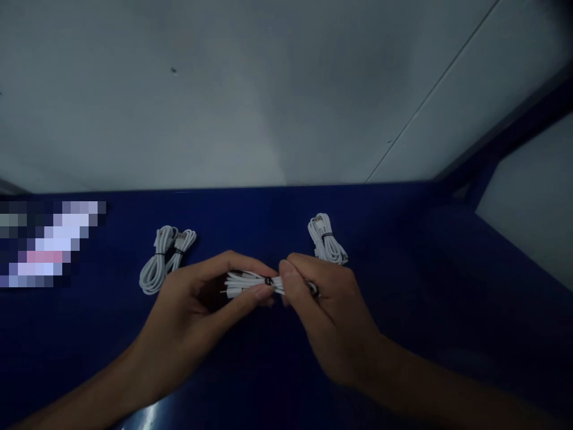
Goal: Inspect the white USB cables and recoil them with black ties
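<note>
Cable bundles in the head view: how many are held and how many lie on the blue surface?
Held cable bundle, white, between left hand and right hand: 1
Left cable bundles, white, on the blue surface: 2, as far as I can tell
Right cable bundle, white, on the surface: 1
Total: 4

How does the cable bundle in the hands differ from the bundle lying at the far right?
The held bundle is gripped by both the left hand and right hand above the blue table; the right bundle lies untouched on it. The held bundle runs sideways across the view; the right bundle points away, slightly slanted. The held bundle is partly hidden by fingers; the right bundle shows whole. Both are white coiled cables with a dark tie.
</note>
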Demonstrator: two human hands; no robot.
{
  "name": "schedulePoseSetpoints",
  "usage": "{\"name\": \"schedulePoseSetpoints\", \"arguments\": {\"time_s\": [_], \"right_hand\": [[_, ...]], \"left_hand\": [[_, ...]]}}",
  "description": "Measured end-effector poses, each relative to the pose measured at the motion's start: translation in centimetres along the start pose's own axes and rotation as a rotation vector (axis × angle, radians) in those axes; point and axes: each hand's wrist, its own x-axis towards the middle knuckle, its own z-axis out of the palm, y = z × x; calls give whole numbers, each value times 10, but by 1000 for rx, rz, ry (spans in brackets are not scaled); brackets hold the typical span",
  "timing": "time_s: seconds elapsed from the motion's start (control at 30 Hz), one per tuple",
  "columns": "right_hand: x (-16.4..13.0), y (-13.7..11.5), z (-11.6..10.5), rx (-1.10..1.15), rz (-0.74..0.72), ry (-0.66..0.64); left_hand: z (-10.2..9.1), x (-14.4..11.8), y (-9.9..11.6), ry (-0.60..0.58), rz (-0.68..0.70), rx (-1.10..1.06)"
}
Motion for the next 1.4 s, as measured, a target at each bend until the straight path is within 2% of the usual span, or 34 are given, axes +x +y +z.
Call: {"name": "schedulePoseSetpoints", "arguments": {"time_s": [0.17, 0.33, 0.57, 0.97, 1.4], "right_hand": [[-1, -4, -2, 114, 145, -30], [-3, -3, -3, 203, 223, -80], [-1, 0, -2, 322, 300, -134], [3, 0, -6, 421, 408, -171], [6, -4, -5, 445, 444, -217]], "left_hand": [[-1, -4, -4, 38, 144, 181], [-1, -6, -7, 39, 216, 241], [-4, -8, -7, 0, 203, 304], [-3, -7, -9, 32, 317, 393], [-3, -11, -5, -2, 341, 334]]}}
